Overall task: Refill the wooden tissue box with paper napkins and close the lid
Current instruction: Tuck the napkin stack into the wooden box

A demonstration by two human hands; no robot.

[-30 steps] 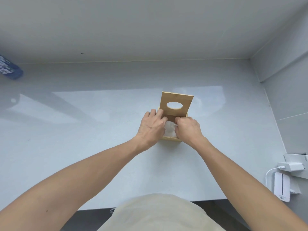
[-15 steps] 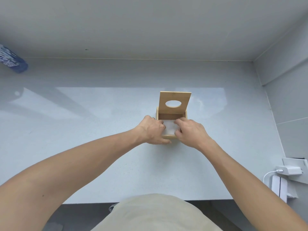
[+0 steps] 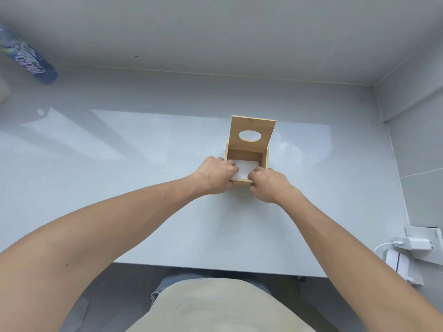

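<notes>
The wooden tissue box (image 3: 263, 161) stands on the grey counter (image 3: 143, 188), a little right of centre. Its lid (image 3: 251, 127), with an oval hole, is raised upright at the far side. A flat white stack of paper napkins (image 3: 247, 168) lies inside the box. My left hand (image 3: 214, 176) curls over the near left corner, fingertips on the napkins. My right hand (image 3: 269, 185) curls over the near right corner, fingertips at the napkins' edge and thumb against the front wall.
A blue printed bottle (image 3: 28, 61) lies at the far left by the wall. A white charger with its cable (image 3: 412, 244) and a white device (image 3: 402, 267) sit at the right near edge. Walls close the back and right sides.
Both hands have slid back from the middle of the box to its near corners. The napkins now lie lower and flatter inside. The lid stays upright.
</notes>
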